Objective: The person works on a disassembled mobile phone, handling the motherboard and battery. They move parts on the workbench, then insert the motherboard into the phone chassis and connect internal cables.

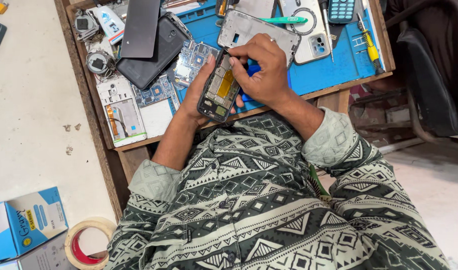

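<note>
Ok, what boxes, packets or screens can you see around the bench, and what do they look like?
Blue box: floor, lower left, rectangular, blue and white.
White box: under the blue one, mostly hidden.
Dark phone: bench, upper left, lying flat, black.
Keypad handset: top edge of bench, teal with pale keys.

shirt (pixel 249 200): green-and-cream geometric print | sleeves rolled | buttoned front

The opened phone (pixel 219 86) is a small dark handset without its back cover. Inside show metal shields, a yellow-orange strip in the middle and a small greenish part near the lower end. It is held tilted above the near edge of the tabletop (pixel 339 65), its top end pointing away.
</note>
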